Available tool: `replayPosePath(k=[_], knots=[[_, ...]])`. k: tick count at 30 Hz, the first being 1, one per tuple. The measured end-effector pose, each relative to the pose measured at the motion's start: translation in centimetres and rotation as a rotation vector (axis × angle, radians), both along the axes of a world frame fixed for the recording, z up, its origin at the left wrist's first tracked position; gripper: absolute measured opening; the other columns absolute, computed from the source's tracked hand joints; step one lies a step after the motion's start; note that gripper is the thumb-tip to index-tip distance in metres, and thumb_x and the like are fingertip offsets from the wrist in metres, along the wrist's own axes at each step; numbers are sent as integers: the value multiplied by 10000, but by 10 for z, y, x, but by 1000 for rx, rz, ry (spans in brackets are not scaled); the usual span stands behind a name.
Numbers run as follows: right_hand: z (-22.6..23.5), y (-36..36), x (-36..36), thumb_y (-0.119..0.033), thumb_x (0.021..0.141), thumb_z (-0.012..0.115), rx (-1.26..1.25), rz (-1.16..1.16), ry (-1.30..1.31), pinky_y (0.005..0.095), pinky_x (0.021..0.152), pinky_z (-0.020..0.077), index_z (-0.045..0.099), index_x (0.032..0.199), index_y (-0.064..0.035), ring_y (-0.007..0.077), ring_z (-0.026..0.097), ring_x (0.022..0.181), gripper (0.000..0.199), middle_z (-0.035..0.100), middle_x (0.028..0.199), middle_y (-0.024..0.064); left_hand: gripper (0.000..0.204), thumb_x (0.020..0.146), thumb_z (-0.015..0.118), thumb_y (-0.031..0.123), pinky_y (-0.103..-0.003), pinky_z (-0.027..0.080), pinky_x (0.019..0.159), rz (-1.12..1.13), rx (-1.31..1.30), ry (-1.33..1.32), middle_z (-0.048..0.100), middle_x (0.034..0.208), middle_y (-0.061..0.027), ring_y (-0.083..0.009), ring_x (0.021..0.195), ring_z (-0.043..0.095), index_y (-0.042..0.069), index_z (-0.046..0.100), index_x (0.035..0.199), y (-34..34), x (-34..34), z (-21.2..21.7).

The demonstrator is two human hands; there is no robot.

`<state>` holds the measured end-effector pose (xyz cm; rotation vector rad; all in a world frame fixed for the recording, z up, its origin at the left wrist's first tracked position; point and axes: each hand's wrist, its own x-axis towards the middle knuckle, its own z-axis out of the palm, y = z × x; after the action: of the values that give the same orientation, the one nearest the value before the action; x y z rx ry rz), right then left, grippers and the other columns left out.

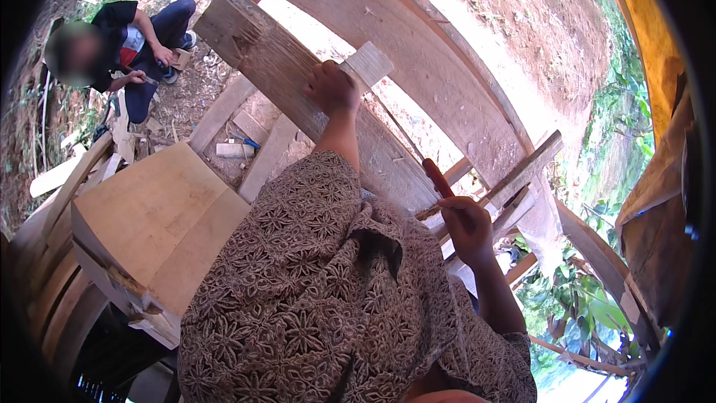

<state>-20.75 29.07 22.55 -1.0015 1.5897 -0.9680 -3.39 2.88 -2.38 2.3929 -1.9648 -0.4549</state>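
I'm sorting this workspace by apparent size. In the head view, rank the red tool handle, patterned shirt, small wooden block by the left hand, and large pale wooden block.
Largest to smallest, as they look:
1. Patterned shirt
2. Large pale wooden block
3. Small wooden block
4. Red tool handle

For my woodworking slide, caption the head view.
Left fingers hold a small wooden block over a plank; right fingers grip a red-handled tool, with another person nearby.
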Motion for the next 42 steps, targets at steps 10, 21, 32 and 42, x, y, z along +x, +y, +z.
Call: replayPosePath(k=[10, 21, 32, 42], knots=[[4, -93, 17, -69, 1021, 607, 75, 214, 211, 277, 646, 527, 743, 1090, -44, 119, 677, 694, 155, 724, 830, 76, 336, 894, 657, 315, -538, 425, 981, -15, -124, 22, 594, 1211, -127, -312, 1148, 587, 92, 598, 1138, 5, 4, 3], [-102, -170, 14, -124, 999, 662, -33, 41, 9, 275, 873, 549, 746, 1096, -13, 125, 716, 979, 169, 773, 1003, 96, 393, 863, 703, 331, -510, 418, 977, 0, -73, 0, 591, 1242, -103, -292, 1186, 568, 109, 583, 1164, 9, 3, -9], [-185, -66, 22, -129, 958, 734, -198, 131, 192, 348, 822, 546, 547, 1501, -182, 242, 716, 914, 577, 740, 1131, 167, 435, 877, 686, 389, -539, 451, 943, -4, -198, 8, 613, 1205, -117, -324, 1154, 609, 121, 565, 1197, 6, 10, -39], [-192, -48, 10, -124, 960, 685, -6, 136, 235, 451, 877, 555, 510, 1513, -220, 373, 716, 1038, 589, 731, 1148, 187, 436, 847, 700, 378, -551, 439, 955, 14, -229, 130, 635, 1199, -127, -347, 1171, 608, 112, 589, 1176, 15, 3, -27]])
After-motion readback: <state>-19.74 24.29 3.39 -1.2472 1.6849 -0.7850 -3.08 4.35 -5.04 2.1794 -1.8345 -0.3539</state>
